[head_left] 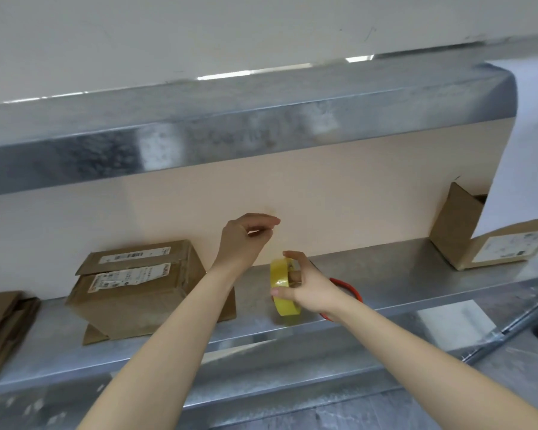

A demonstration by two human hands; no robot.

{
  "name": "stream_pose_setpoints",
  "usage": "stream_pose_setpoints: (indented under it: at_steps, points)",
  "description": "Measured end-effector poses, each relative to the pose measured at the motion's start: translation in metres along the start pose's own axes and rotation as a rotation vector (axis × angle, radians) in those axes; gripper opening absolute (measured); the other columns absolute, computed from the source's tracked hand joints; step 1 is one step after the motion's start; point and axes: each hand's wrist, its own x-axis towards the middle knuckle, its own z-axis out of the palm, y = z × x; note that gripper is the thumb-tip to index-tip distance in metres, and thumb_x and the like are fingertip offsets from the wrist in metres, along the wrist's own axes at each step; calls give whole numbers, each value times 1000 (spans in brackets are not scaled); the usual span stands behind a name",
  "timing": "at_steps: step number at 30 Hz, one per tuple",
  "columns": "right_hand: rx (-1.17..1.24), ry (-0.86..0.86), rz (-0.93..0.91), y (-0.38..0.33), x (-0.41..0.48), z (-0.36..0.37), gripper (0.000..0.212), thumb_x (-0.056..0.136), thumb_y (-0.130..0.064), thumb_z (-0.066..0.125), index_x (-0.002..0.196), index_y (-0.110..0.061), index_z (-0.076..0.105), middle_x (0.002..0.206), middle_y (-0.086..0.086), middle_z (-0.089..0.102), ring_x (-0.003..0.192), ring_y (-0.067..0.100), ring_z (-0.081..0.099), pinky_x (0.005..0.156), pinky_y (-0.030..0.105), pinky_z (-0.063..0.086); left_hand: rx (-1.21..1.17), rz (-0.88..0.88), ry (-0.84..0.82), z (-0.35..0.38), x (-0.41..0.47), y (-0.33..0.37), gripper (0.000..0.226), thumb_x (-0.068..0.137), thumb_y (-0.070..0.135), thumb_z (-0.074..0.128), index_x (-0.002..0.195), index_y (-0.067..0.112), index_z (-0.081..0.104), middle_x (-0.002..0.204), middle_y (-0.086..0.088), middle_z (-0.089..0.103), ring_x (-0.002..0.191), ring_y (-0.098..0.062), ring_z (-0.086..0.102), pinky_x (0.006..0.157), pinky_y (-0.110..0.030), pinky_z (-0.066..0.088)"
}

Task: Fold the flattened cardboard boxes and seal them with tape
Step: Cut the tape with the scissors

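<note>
My right hand grips a roll of yellow tape, held upright just above the metal shelf. My left hand is raised up and to the left of the roll, thumb and fingertips pinched together on what looks like the pulled-out tape end. A folded brown cardboard box with white labels stands on the shelf left of my left forearm; its top flaps lie closed and a bottom flap sticks out underneath. Flattened cardboard boxes are stacked at the far left.
A red ring lies on the shelf behind my right wrist. Another labelled cardboard box with an upright flap sits at the shelf's right end. A beige panel backs the shelf, with a metal ledge overhead.
</note>
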Motion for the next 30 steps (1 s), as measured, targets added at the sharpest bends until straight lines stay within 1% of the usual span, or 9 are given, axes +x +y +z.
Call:
stream_pose_setpoints:
  at_steps: [4, 9, 11, 14, 16, 18, 24, 27, 30]
  points:
    - [8, -5, 8, -4, -5, 0, 87, 82, -17, 77, 147, -23, 20, 129, 6, 57, 115, 21, 60, 98, 39, 50, 170, 99, -59, -1, -3, -2, 35, 85, -1, 67, 105, 27, 65, 114, 9, 59, 91, -5, 67, 78, -9, 48]
    - [-78, 13, 34, -10, -4, -9, 71, 82, -15, 68, 142, -24, 30, 116, 5, 64, 101, 18, 63, 88, 32, 52, 198, 82, -212, 5, -12, -9, 68, 76, -1, 77, 132, 26, 48, 129, 14, 34, 84, -4, 68, 67, -18, 54]
    - [-48, 180, 74, -9, -3, -24, 47, 85, -12, 59, 130, -15, 47, 104, 11, 68, 86, 20, 63, 79, 33, 52, 247, 90, -263, 5, -13, -9, 77, 72, -3, 79, 136, 25, 44, 132, 15, 30, 83, -2, 66, 66, -19, 55]
    - [-387, 330, 121, 5, -4, -52, 24, 88, -14, 57, 108, 0, 60, 101, 17, 66, 90, 29, 62, 74, 33, 49, 262, 113, -325, 7, -17, -13, 85, 70, -5, 79, 139, 26, 39, 135, 15, 26, 85, -5, 62, 68, -22, 57]
    - [-603, 286, 199, 19, -9, -60, 23, 88, -23, 61, 83, 0, 63, 83, 16, 65, 91, 36, 62, 65, 34, 47, 256, 105, -341, 11, -20, -15, 90, 69, -4, 81, 141, 28, 37, 135, 18, 24, 87, -8, 60, 70, -24, 57]
    - [-726, 245, 272, 32, -10, -59, 38, 89, -35, 60, 62, -12, 48, 63, 6, 52, 77, 34, 60, 49, 29, 36, 290, 117, -356, 12, -20, -18, 92, 71, -2, 80, 143, 31, 34, 137, 20, 22, 90, -9, 59, 74, -22, 56]
    - [-944, 255, 285, 33, -11, -53, 47, 91, -58, 47, 100, -14, 63, 106, 9, 64, 104, 31, 62, 75, 31, 47, 372, 195, -367, 5, -14, -26, 101, 70, 9, 84, 147, 34, 25, 142, 20, 21, 106, 1, 48, 87, -9, 43]
    - [-989, 188, 293, 29, -14, -52, 25, 87, -44, 56, 86, -19, 54, 102, 5, 63, 102, 27, 63, 76, 30, 49, 439, 240, -347, 6, -10, -28, 104, 65, 17, 88, 149, 27, 27, 143, 19, 22, 112, -3, 42, 91, -1, 31]
    - [-1011, 165, 350, 26, -16, -58, 31, 82, -43, 63, 71, -18, 49, 93, 2, 61, 97, 24, 63, 74, 28, 50, 443, 244, -363, 6, -8, -28, 106, 64, 20, 89, 149, 31, 25, 143, 20, 22, 108, -4, 47, 89, -1, 33]
